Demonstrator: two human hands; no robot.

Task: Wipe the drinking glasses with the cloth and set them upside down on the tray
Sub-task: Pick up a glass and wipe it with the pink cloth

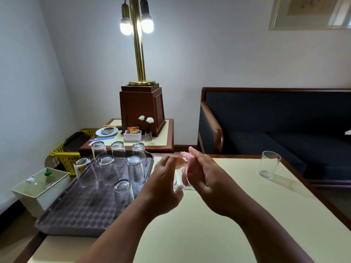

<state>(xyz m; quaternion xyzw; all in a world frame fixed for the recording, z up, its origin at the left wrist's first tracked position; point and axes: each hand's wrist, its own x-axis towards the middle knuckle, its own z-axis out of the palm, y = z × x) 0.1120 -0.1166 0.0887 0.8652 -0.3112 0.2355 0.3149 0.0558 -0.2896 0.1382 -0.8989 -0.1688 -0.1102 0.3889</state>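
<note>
Cloth (pixel 185 161) is pinched by the right hand (pixel 207 177) against a glass (pixel 180 185) gripped by the left hand (pixel 163 180). Left of them, the tray (pixel 79 211) holds upturned glasses (pixel 135 170); far right, an upright glass (pixel 269 165) stands on the table (pixel 218 234).

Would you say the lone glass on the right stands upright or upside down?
Upright: the glass has its open rim on top, base on the table.

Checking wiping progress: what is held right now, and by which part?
The left hand grips a drinking glass, tipped sideways, round its wall; the right hand holds the pink cloth bunched against the glass's other end.
</note>
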